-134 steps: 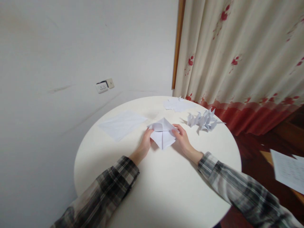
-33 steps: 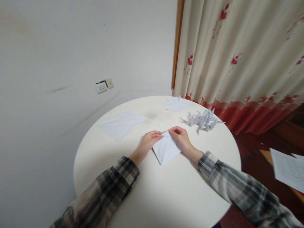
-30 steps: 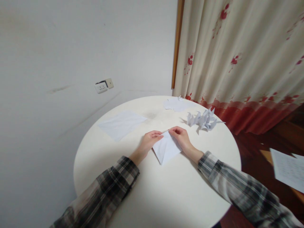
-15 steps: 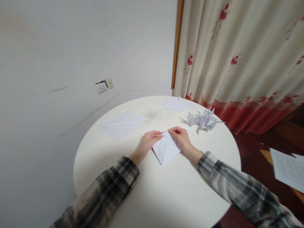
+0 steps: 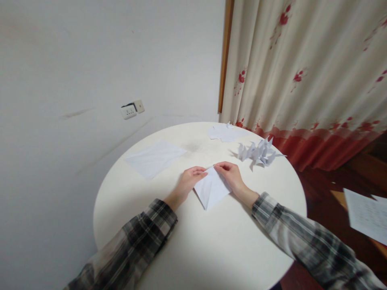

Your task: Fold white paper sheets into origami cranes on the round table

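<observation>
A white sheet of paper, folded into a flat diamond (image 5: 211, 189), lies on the round white table (image 5: 211, 249) in front of me. My left hand (image 5: 189, 181) rests on its left edge with the fingers curled and the fingertips pressing the paper near its far tip. My right hand (image 5: 231, 175) presses the right edge, its fingers also bent and pinched at that far tip. Both forearms wear plaid sleeves.
A flat unfolded sheet (image 5: 155, 158) lies to the far left. Several folded paper cranes (image 5: 256, 153) stand to the far right, with more flat paper (image 5: 224, 132) behind them. A flowered curtain (image 5: 302, 72) hangs on the right; printed sheets (image 5: 365, 217) lie beyond the table.
Earlier the paper stood partly open with a raised flap between my hands. It is now pressed flat into a diamond. Over the last second nothing has visibly moved.
</observation>
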`<state>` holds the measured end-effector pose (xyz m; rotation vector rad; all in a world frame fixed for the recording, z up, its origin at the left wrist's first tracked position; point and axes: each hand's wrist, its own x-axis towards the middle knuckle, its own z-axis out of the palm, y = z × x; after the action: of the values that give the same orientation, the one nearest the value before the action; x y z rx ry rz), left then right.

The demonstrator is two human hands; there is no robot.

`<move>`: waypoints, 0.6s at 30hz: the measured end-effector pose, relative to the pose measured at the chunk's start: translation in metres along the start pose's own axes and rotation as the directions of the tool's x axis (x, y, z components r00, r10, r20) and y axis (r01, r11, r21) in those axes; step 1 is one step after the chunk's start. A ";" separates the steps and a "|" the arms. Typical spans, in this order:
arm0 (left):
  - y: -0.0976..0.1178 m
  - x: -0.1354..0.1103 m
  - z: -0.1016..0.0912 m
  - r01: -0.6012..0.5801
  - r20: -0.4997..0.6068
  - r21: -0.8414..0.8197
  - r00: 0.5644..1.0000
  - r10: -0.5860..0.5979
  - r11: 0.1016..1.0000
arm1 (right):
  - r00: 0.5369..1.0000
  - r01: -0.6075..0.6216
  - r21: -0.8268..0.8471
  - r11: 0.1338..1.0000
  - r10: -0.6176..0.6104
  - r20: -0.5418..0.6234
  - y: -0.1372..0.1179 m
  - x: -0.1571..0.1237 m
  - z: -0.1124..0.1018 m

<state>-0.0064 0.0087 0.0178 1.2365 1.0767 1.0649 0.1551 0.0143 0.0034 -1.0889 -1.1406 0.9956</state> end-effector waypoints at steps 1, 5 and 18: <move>0.000 0.000 0.000 0.003 0.000 0.002 1.000 -0.003 1.000 | 1.000 0.000 -0.001 1.000 0.000 0.000 0.000 0.000 0.000; 0.000 -0.001 0.000 0.008 0.017 0.009 1.000 -0.009 1.000 | 1.000 0.020 -0.018 1.000 -0.020 0.003 0.001 0.000 0.000; 0.000 0.000 0.000 0.010 0.020 0.022 1.000 -0.011 1.000 | 0.999 0.033 -0.015 0.999 -0.033 0.024 0.001 0.000 0.000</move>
<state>-0.0070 0.0085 0.0178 1.2551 1.0814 1.0333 0.1549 0.0142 0.0026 -1.0696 -1.1831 0.9778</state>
